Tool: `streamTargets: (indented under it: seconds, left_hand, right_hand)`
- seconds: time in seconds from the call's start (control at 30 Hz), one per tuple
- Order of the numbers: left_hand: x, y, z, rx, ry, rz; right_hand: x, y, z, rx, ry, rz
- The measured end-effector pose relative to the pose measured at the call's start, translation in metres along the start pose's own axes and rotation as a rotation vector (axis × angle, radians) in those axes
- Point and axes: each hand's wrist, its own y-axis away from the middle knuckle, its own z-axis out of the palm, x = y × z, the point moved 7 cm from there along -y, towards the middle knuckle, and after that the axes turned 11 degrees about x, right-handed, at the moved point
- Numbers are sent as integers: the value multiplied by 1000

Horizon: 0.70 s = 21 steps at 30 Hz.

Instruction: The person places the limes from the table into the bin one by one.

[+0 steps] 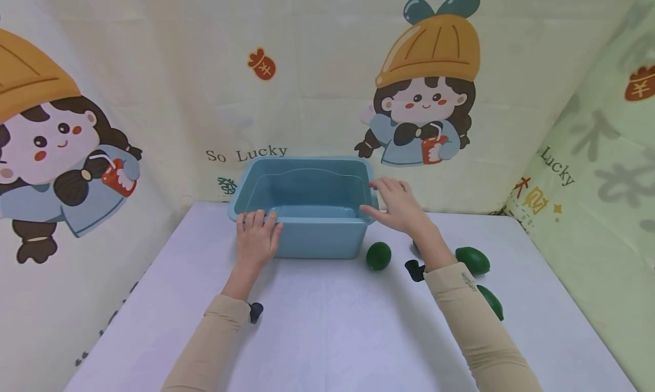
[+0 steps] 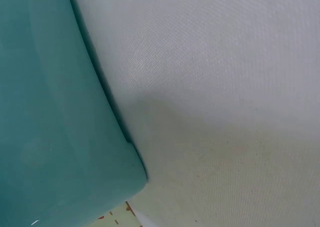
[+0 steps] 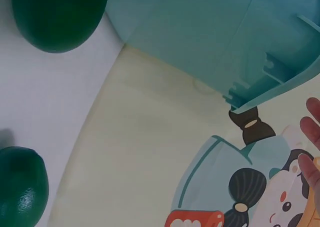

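Note:
A blue plastic bin stands upright at the far side of the white table, its open top showing a bare floor. My left hand rests on the left part of the bin's front rim, fingertips over the edge and thumb to the side. At the right end of the rim is my right hand, its fingers spread and its thumb apart; in the right wrist view its fingers hold nothing. A dark green rounded fruit lies just right of the bin. The left wrist view shows only the bin's wall and the tabletop.
Two more dark green oval fruits, one upper and one lower, lie by my right forearm, which partly covers the lower one. A dark thing is mostly hidden behind the right wrist. Printed cloth hangs behind the table.

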Motion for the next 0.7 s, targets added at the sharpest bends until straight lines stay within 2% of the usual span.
streamTargets:
  seconds: [0.13, 0.4, 0.7]
  left_hand:
    - [0, 0, 2, -12, -5, 1]
    - [1, -2, -1, 0, 8, -2]
    - [1, -1, 0, 6, 9, -3]
  right_hand:
    - [7, 6, -2, 4, -9, 29]
    - [16, 15, -7, 34, 5, 33]
    - [29, 30, -7, 16, 20, 45]
